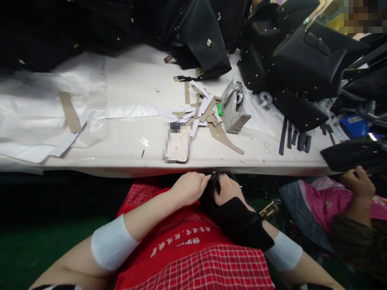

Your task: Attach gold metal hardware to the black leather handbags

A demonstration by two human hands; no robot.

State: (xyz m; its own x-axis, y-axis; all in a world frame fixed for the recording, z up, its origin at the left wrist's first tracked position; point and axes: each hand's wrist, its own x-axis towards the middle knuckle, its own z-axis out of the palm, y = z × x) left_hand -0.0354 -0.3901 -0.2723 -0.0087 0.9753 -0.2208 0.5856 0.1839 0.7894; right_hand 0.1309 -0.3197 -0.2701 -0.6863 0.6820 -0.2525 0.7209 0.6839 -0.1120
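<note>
A black leather bag [238, 223] lies across my lap, just below the table edge, with a small metal ring or buckle at its upper end. My left hand [192, 187] is closed, its fingertips pinched at that upper end beside the metal part. Partly tucked into the black leather, my right hand [228, 189] has its fingers curled around it near the same spot. A gold-coloured metal clasp [269, 210] shows at the bag's right side. What exactly lies between my fingertips is hidden.
On the white table [130, 137] are a phone [178, 143], cardboard strips [208, 108] and a grey holder [236, 108]. Black bags [205, 40] line the back; more bags [308, 60] are piled right. A co-worker's hand [358, 181] is at the right edge.
</note>
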